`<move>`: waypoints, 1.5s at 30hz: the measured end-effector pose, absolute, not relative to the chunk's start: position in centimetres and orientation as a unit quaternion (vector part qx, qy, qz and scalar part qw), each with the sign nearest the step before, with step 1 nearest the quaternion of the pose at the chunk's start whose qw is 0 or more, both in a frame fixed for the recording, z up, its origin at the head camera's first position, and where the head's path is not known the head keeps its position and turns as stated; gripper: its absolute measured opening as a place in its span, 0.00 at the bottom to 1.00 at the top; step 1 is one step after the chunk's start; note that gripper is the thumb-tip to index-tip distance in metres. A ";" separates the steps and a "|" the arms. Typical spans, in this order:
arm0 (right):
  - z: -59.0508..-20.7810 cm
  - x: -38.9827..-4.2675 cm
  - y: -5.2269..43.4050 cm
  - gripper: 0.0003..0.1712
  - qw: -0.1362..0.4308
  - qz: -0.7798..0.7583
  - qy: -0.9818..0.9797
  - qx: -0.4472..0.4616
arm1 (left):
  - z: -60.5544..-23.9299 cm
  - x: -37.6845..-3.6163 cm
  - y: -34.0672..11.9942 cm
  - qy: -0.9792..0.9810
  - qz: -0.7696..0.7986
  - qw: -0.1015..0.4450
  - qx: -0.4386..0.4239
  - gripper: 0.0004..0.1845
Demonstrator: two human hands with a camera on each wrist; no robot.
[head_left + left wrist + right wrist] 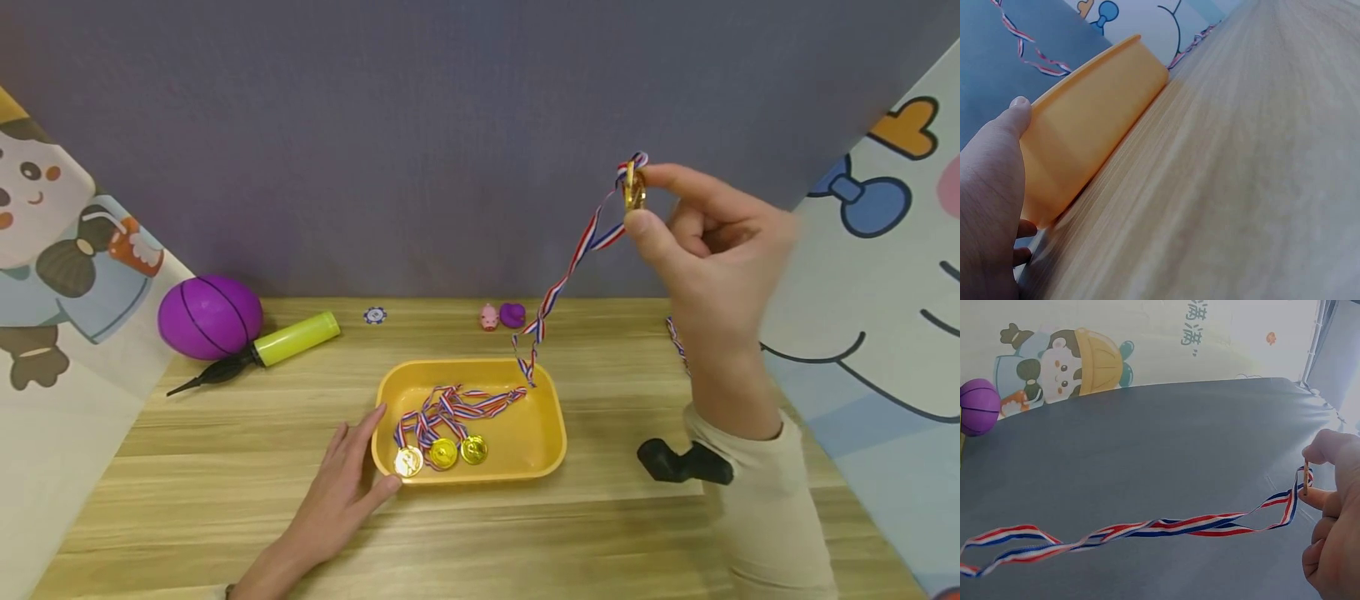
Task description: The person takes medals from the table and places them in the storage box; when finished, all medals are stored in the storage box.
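Head view: at lower left our left hand (341,483) rests flat against the yellow tray (542,433); upper right, our right hand (712,242) pinches a medal (634,188), its ribbon (570,267) dangling trayward. Lowering it in seems next.

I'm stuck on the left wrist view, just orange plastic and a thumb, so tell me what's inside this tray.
Observer: Three gold medals with striped ribbons lie in the yellow tray.
Operator: Where's the other hand?
Observer: The right hand is raised above the table, pinching a fourth medal by its edge.
Operator: Is its ribbon clear of the tray?
Observer: No, the ribbon hangs down, its end at the tray's far rim.
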State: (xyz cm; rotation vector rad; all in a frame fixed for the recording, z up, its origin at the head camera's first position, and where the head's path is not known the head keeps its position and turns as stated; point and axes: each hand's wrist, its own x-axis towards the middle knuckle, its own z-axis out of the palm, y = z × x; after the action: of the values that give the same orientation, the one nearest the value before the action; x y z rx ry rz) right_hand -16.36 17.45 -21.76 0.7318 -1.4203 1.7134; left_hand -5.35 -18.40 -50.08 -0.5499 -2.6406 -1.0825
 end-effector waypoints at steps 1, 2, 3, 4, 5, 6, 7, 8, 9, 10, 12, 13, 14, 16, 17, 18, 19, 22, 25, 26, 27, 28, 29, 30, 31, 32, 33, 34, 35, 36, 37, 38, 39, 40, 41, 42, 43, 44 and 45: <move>-21.9 -16.3 17.4 0.22 0.385 0.672 -0.563 0.289 | -50.1 -5.4 -18.4 -0.902 -0.370 0.117 -0.188 0.50; -22.1 -16.3 17.4 0.23 0.380 0.667 -0.570 0.291 | -50.0 -5.4 -18.4 -0.902 -0.370 0.116 -0.188 0.50; -22.3 -16.2 17.4 0.22 0.376 0.662 -0.579 0.292 | -50.0 -5.4 -18.4 -0.902 -0.371 0.116 -0.188 0.50; -22.5 -16.2 17.4 0.21 0.371 0.656 -0.587 0.294 | -50.0 -5.4 -18.4 -0.902 -0.371 0.116 -0.187 0.50; -22.8 -16.2 17.4 0.21 0.366 0.649 -0.597 0.296 | -50.0 -5.4 -18.4 -0.902 -0.371 0.116 -0.188 0.50; -23.1 -16.2 17.4 0.21 0.359 0.645 -0.606 0.298 | -50.0 -5.4 -18.4 -0.902 -0.371 0.116 -0.188 0.50; -23.5 -16.2 17.5 0.21 0.350 0.641 -0.614 0.299 | -50.0 -5.4 -18.4 -0.902 -0.370 0.117 -0.188 0.50; -23.9 -16.2 17.4 0.21 0.341 0.636 -0.624 0.300 | -50.0 -5.4 -18.4 -0.902 -0.370 0.118 -0.189 0.50; -24.4 -16.2 17.4 0.21 0.332 0.629 -0.637 0.299 | -50.0 -5.4 -18.4 -0.902 -0.370 0.118 -0.190 0.50; -24.8 -16.1 17.4 0.21 0.321 0.625 -0.646 0.299 | -50.1 -5.4 -18.4 -0.902 -0.369 0.120 -0.190 0.50; -25.9 -16.0 17.4 0.20 0.300 0.607 -0.673 0.297 | -50.1 -5.4 -18.4 -0.901 -0.369 0.122 -0.191 0.50; -26.4 -15.9 17.3 0.19 0.290 0.596 -0.687 0.297 | -50.1 -5.4 -18.4 -0.901 -0.369 0.122 -0.192 0.50; -27.0 -15.9 17.2 0.18 0.281 0.588 -0.698 0.296 | -50.1 -5.4 -18.4 -0.901 -0.369 0.123 -0.192 0.50; -28.2 -15.7 17.0 0.17 0.262 0.574 -0.717 0.296 | -50.1 -5.4 -18.4 -0.900 -0.371 0.122 -0.192 0.50; -28.8 -15.6 17.0 0.17 0.254 0.565 -0.727 0.296 | -50.1 -5.4 -18.4 -0.900 -0.371 0.122 -0.191 0.50; -29.4 -15.4 16.9 0.18 0.245 0.560 -0.734 0.296 | -50.1 -5.4 -18.4 -0.900 -0.371 0.122 -0.191 0.50; -30.0 -15.3 16.8 0.19 0.236 0.557 -0.739 0.296 | -50.1 -5.4 -18.4 -0.901 -0.371 0.121 -0.191 0.50; -31.5 -14.7 16.7 0.19 0.208 0.546 -0.759 0.287 | -50.1 -5.4 -18.4 -0.901 -0.371 0.121 -0.190 0.50; -32.9 -14.2 16.6 0.19 0.183 0.540 -0.775 0.272 | -50.2 -5.4 -18.4 -0.901 -0.370 0.120 -0.191 0.50; -33.4 -14.1 16.6 0.19 0.176 0.538 -0.779 0.269 | -50.2 -5.4 -18.4 -0.902 -0.370 0.120 -0.190 0.50; -33.9 -14.0 16.6 0.19 0.170 0.536 -0.782 0.267 | -50.2 -5.4 -18.4 -0.902 -0.370 0.120 -0.190 0.50; -34.3 -13.9 16.6 0.19 0.163 0.534 -0.785 0.268 | -50.2 -5.4 -18.4 -0.902 -0.370 0.120 -0.190 0.50; -34.8 -13.8 16.6 0.19 0.158 0.532 -0.787 0.268 | -50.2 -5.4 -18.4 -0.902 -0.370 0.119 -0.190 0.50; -35.2 -13.8 16.6 0.19 0.153 0.527 -0.792 0.268 | -50.2 -5.4 -18.4 -0.902 -0.370 0.119 -0.189 0.50; -35.7 -13.7 16.7 0.18 0.147 0.522 -0.796 0.268 | -50.2 -5.4 -18.4 -0.902 -0.369 0.118 -0.189 0.50; -36.2 -13.6 16.7 0.18 0.141 0.517 -0.800 0.268 | -50.2 -5.4 -18.4 -0.902 -0.370 0.118 -0.189 0.50; -36.7 -13.5 16.7 0.18 0.133 0.514 -0.805 0.266 | -50.2 -5.4 -18.4 -0.902 -0.371 0.117 -0.189 0.50; -37.1 -13.4 16.7 0.18 0.124 0.508 -0.812 0.261 | -50.2 -5.4 -18.4 -0.902 -0.370 0.116 -0.189 0.50; -37.6 -13.4 16.7 0.18 0.117 0.500 -0.819 0.257 | -50.2 -5.4 -18.4 -0.902 -0.370 0.116 -0.188 0.50; -38.0 -13.3 16.7 0.19 0.106 0.494 -0.825 0.252 | -50.1 -5.4 -18.4 -0.903 -0.370 0.116 -0.188 0.50; -38.4 -13.2 16.7 0.19 0.095 0.487 -0.832 0.248 | -50.1 -5.4 -18.4 -0.903 -0.370 0.114 -0.186 0.50; -38.8 -13.1 16.7 0.19 0.086 0.478 -0.839 0.244 | -50.1 -5.4 -18.4 -0.903 -0.370 0.114 -0.186 0.50; -39.2 -13.0 16.7 0.19 0.080 0.463 -0.848 0.245 | -50.1 -5.4 -18.4 -0.904 -0.370 0.113 -0.185 0.50; -39.5 -12.9 16.6 0.19 0.075 0.446 -0.857 0.247 | -50.1 -5.4 -18.4 -0.904 -0.369 0.113 -0.184 0.50; -39.9 -12.9 16.5 0.19 0.069 0.428 -0.865 0.253 | -50.1 -5.4 -18.4 -0.904 -0.370 0.113 -0.184 0.50; -40.2 -12.8 16.4 0.19 0.065 0.410 -0.872 0.259 | -50.1 -5.4 -18.4 -0.904 -0.370 0.112 -0.184 0.50; -40.6 -12.8 16.3 0.20 0.064 0.390 -0.879 0.266 | -50.1 -5.4 -18.4 -0.904 -0.370 0.112 -0.185 0.50; -40.9 -12.8 16.2 0.20 0.065 0.371 -0.885 0.274 | -50.1 -5.4 -18.4 -0.903 -0.370 0.113 -0.185 0.50; -41.2 -12.9 16.1 0.21 0.066 0.353 -0.890 0.283 | -50.1 -5.4 -18.4 -0.903 -0.370 0.113 -0.186 0.50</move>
State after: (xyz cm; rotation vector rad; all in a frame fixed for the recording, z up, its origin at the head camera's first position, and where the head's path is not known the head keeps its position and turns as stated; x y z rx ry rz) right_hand -12.89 16.15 -41.21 0.8529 -2.6831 1.0639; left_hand -5.41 -18.44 -50.10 -0.5447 -2.6509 -1.0856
